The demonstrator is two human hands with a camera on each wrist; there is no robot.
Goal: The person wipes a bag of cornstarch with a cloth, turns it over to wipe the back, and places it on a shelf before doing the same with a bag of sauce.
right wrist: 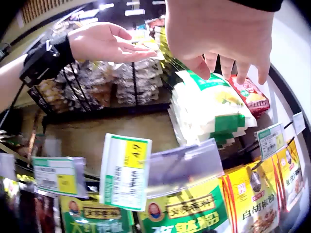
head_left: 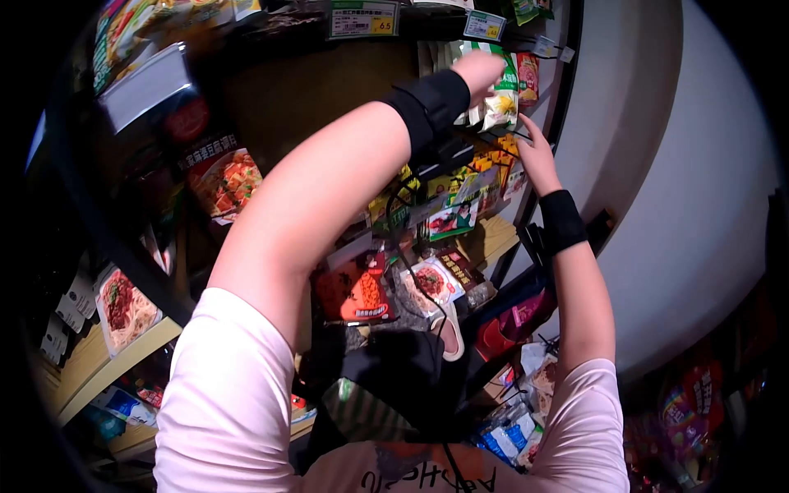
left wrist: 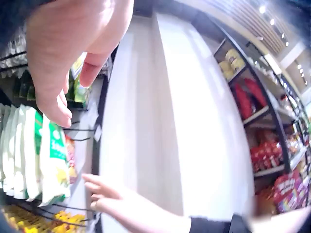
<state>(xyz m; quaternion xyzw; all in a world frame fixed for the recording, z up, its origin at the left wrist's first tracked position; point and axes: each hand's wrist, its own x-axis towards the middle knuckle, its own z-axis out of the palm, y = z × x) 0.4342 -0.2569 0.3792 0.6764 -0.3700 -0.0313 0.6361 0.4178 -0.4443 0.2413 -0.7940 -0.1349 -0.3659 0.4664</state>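
The packets (right wrist: 209, 109) are white with green bands, the adjacent packet (right wrist: 249, 94) red, the pouches (right wrist: 255, 194) yellow, the price tag (right wrist: 125, 171) white-yellow-green, and the wristbands (head_left: 431, 103) black.

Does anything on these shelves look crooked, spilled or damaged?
A clear tag sleeve below the green-and-white packets hangs tilted and looks empty; the price label beside it sits crooked. Nothing looks spilled or torn.

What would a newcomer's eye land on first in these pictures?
The left hand and right hand, each above a black wrist band, reach up into a crowded shop shelf. The left is by hanging green and white packets, the right lower beside yellow packets; both are open and hold nothing. Along the shelf edge hang price tags.
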